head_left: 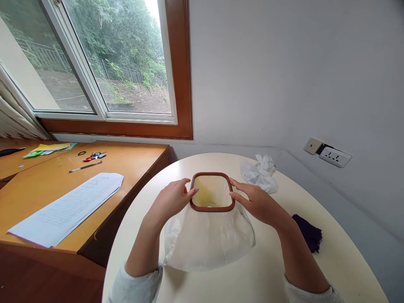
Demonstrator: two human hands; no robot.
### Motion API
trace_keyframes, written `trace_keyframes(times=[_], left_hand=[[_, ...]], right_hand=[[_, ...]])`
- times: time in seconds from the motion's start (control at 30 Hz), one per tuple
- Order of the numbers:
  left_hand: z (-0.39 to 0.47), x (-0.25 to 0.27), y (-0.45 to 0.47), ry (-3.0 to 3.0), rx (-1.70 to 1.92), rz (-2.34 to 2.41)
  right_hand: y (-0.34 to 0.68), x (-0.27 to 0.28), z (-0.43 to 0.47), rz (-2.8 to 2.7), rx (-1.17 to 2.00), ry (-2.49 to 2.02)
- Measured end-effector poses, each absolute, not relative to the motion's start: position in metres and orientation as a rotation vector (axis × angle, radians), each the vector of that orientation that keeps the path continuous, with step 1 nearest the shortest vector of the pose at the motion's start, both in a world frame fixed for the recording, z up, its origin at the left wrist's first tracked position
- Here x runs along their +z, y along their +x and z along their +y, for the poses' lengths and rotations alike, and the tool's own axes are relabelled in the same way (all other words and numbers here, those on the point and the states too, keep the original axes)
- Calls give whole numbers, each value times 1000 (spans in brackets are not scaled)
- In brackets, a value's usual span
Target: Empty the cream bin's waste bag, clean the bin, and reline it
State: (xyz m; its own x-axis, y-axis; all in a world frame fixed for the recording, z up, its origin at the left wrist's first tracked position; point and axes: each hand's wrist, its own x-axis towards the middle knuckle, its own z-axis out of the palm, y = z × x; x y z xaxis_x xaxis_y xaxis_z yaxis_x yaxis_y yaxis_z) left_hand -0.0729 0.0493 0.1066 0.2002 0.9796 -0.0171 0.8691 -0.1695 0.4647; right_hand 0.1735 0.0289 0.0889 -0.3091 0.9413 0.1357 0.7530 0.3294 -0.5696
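In front of me on the round table, a small trash bin stands upright with a rounded-square brown rim [212,209]. A translucent white plastic bag [210,242] lines it and hangs loosely outside, spreading over the tabletop. The pale inside [210,189] has a yellowish tint. My left hand [172,200] grips the rim's left side, thumb on top and the other fingers bent around the outside. On the right side, my right hand [257,202] holds the rim between thumb and fingers. The bag hides most of the bin's body.
A knotted white plastic bag [260,173] lies at the table's back right, and a dark purple cloth [308,233] beside my right forearm. Left of the round table [139,235], a wooden desk [139,158] carries papers [69,208], a pen [85,167] and keys [94,156]. Wall sockets [335,156] are at right.
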Motion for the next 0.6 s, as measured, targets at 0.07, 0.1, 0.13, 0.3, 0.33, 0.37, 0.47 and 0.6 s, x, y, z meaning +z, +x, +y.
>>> trace_keyframes(times=[0.07, 0.1, 0.13, 0.3, 0.33, 0.37, 0.47, 0.6], left_hand=[[48, 108, -72, 2111, 374, 1739], [48, 108, -72, 2113, 370, 1742], [48, 108, -72, 2116, 372, 1746], [48, 106, -74, 2123, 391, 1742], [48, 106, -74, 2121, 389, 1740], [48, 106, -74, 2121, 387, 1739], [48, 107, -74, 2124, 372, 1734], [47, 108, -73, 2127, 362, 1743]], right_hand=[[174, 88, 28, -2159, 568, -1503], [174, 88, 28, -2161, 568, -1507], [174, 88, 28, -2164, 567, -1510], [174, 88, 27, -2178, 561, -1523], [174, 89, 27, -2178, 562, -1526], [174, 89, 27, -2178, 564, -1529], [173, 91, 27, -2177, 570, -1531], [171, 94, 26, -2186, 576, -1523]])
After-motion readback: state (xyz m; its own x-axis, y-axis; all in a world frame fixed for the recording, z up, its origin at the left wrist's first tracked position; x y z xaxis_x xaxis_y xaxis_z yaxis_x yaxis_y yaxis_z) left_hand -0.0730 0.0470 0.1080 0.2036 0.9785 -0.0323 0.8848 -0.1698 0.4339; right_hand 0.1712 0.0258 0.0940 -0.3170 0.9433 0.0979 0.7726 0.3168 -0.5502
